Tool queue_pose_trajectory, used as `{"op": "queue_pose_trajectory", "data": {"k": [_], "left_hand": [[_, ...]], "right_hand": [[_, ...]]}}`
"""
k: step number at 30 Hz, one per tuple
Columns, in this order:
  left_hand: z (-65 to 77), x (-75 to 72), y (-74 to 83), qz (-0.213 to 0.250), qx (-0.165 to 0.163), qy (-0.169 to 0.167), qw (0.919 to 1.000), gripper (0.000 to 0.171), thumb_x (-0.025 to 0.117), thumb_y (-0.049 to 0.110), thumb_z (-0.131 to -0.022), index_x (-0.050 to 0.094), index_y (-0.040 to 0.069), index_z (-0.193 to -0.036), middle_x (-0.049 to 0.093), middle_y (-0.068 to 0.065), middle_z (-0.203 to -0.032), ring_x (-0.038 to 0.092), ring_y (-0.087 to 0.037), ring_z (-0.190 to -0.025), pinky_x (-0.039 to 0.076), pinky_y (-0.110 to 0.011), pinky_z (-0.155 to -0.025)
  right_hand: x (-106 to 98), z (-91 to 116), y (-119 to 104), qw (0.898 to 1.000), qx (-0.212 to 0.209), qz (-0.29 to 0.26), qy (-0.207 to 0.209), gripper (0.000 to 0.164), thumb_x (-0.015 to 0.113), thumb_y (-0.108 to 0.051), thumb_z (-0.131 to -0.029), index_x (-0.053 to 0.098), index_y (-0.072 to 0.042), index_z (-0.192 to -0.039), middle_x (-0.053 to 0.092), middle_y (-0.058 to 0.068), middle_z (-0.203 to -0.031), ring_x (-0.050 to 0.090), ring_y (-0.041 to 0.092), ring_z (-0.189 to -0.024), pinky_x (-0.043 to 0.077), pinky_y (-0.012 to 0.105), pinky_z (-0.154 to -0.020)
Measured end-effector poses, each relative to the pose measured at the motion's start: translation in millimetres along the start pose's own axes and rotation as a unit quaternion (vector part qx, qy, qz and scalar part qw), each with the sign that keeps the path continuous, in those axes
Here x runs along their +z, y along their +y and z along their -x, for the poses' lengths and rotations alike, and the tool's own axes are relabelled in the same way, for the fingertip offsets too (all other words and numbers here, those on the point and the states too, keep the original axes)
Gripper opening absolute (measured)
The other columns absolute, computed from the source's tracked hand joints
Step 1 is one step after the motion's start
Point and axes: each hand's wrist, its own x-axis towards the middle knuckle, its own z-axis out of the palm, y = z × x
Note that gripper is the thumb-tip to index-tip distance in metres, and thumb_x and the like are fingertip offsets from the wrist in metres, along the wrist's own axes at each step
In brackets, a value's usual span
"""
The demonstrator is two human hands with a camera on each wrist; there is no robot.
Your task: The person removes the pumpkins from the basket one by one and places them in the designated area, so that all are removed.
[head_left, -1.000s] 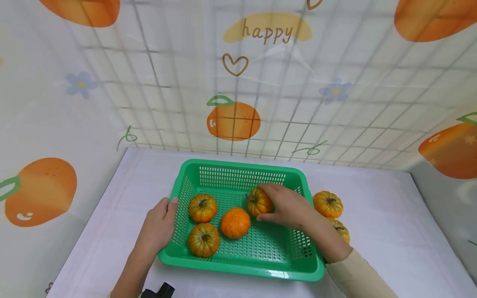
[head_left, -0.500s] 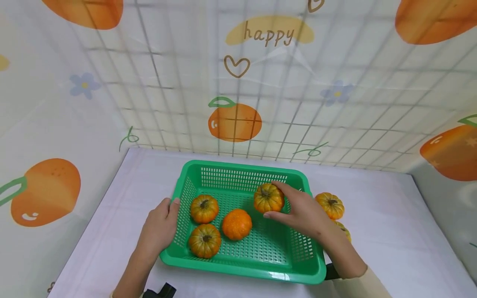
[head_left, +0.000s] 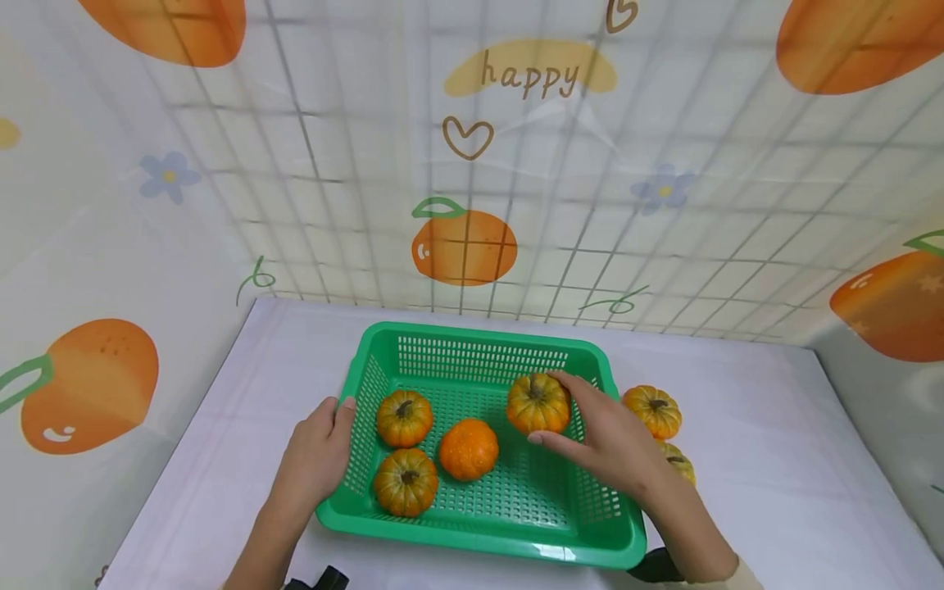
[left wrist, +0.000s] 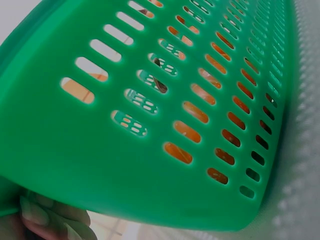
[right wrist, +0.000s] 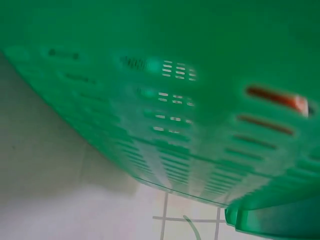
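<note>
In the head view my left hand grips the left rim of a green plastic basket. Its curled fingers show under the rim in the left wrist view. My right hand holds a small yellow-orange pumpkin, stem up, over the basket's right part. Inside the basket lie a bright orange pumpkin near the middle and two ribbed pumpkins on the left, the back one and the front one. Only the basket's slotted wall fills most of the right wrist view; that hand is hidden there.
Right of the basket, a pumpkin and a second one, partly covered by my right arm, sit on the white tabletop. A grid wall behind a printed sheet closes off the back.
My right hand has shifted rightward with its pumpkin, which has turned from a sideways stem to stem up. My left hand has stayed on the rim.
</note>
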Motion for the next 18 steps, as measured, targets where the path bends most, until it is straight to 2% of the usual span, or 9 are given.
{"op": "queue_pose_trajectory", "data": {"k": [10, 18], "left_hand": [[-1.0, 0.6, -1.2, 0.000, 0.001, -0.001, 1.0000, 0.047, 0.036, 0.045, -0.114, 0.057, 0.006, -0.100, 0.057, -0.007, -0.072, 0.057, -0.020, -0.056, 0.050, -0.035, -0.050], [-1.0, 0.2, -0.4, 0.000, 0.005, -0.001, 1.0000, 0.047, 0.035, 0.045, -0.114, 0.056, 0.005, -0.099, 0.056, -0.007, -0.071, 0.056, -0.020, -0.056, 0.049, -0.035, -0.050]], "right_hand": [[-3, 14, -4, 1.000, 0.011, -0.014, 0.013, 0.087, 0.073, -0.065, -0.090, 0.045, -0.014, -0.155, 0.056, 0.015, -0.149, 0.062, 0.040, -0.125, 0.052, 0.063, -0.097], [-1, 26, -5, 0.998, 0.032, -0.029, 0.036, 0.088, 0.074, -0.065, -0.089, 0.043, -0.018, -0.156, 0.054, 0.015, -0.152, 0.062, 0.039, -0.124, 0.053, 0.064, -0.095]]}}
